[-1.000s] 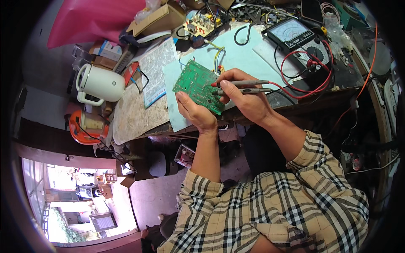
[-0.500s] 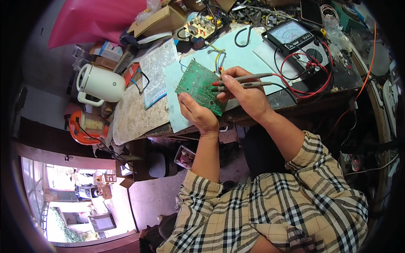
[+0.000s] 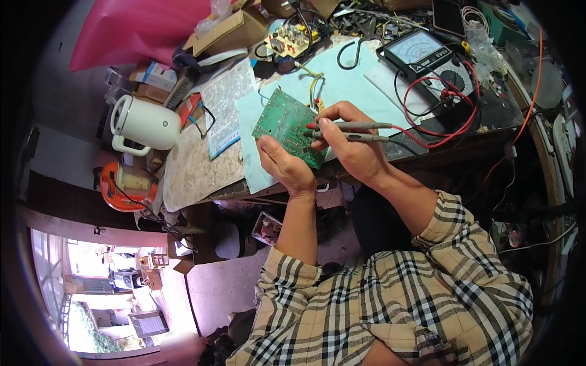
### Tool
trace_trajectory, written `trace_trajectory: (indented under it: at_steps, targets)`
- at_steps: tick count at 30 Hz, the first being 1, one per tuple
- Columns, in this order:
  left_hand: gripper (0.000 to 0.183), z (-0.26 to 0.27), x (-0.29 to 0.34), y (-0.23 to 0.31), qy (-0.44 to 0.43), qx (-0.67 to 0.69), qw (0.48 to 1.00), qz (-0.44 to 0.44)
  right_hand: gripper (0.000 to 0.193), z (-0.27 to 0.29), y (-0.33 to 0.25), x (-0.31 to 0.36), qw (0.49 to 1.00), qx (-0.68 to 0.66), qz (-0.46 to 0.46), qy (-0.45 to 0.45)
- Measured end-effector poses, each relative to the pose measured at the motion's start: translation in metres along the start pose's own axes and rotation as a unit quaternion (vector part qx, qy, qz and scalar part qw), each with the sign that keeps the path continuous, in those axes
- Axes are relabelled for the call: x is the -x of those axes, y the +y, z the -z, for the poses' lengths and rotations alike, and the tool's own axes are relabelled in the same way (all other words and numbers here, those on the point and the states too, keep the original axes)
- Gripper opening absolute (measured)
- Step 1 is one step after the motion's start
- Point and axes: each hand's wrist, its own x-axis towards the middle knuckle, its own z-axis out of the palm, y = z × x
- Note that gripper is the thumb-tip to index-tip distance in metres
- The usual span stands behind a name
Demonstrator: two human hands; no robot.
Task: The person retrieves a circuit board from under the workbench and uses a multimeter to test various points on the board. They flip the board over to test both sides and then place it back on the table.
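Observation:
My left hand (image 3: pixel 288 168) grips the lower left edge of a green circuit board (image 3: pixel 284 122), which is tilted with its soldered side up. Closed around two test probes (image 3: pixel 357 131), one red-tipped and one black, my right hand (image 3: pixel 354 143) works over the board's right part. The probe tips point at the solder joints; whether they touch is too small to tell. From the probes, a red and a black lead run to an analog multimeter (image 3: pixel 427 61) at the back right. Yellow and blue wires (image 3: pixel 316 85) come out behind the board.
A pale blue sheet (image 3: pixel 259 174) covers part of the bench, beside a printed paper (image 3: pixel 226 97). A white kettle-like jug (image 3: pixel 146 124) and an orange container (image 3: pixel 125 194) stand at the left. Another circuit board (image 3: pixel 287 43), a cardboard box (image 3: pixel 229 30) and loose cables lie along the back.
My right hand and the probes have shifted slightly left, and the probes sit at a slightly different angle over the board. My left hand and the board have hardly moved.

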Motion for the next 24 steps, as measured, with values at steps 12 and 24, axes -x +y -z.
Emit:
trace_trajectory:
  at_steps: [12,24]
  targets:
    - [0.039,0.0032,-0.0017,-0.0056,0.002,0.001,1.0,0.001,0.016,0.0016,0.0001,-0.0013,1.0,-0.025,0.0,0.0]
    - [0.044,0.0053,-0.0012,-0.0077,-0.002,-0.036,0.999,-0.001,0.014,0.0012,0.0033,-0.0017,0.998,-0.056,-0.007,0.006]
